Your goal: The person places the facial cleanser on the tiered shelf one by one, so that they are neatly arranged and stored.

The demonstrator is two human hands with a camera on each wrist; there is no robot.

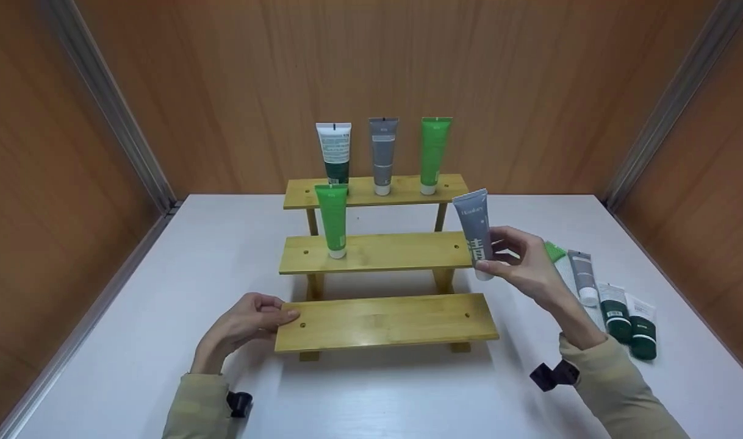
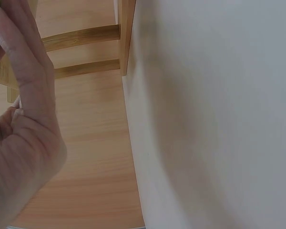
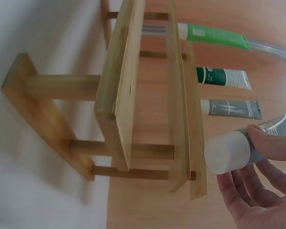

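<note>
My right hand pinches a grey squeeze tube near its white cap, cap down and slightly tilted. In the head view it appears at the right end of the middle step of a three-step wooden display stand. The right wrist view shows the tube's white cap close to the lens. At the lowest step's left end, my left hand grips the board, thumb on top. A green tube stands on the middle step's left part. Along the top step stand a white-and-dark-green tube, a grey tube and a green tube.
Right of the stand, several tubes lie on the white table: a grey one, two white-and-dark-green ones and a partly hidden green one. Wood-grain panels close in the back and both sides.
</note>
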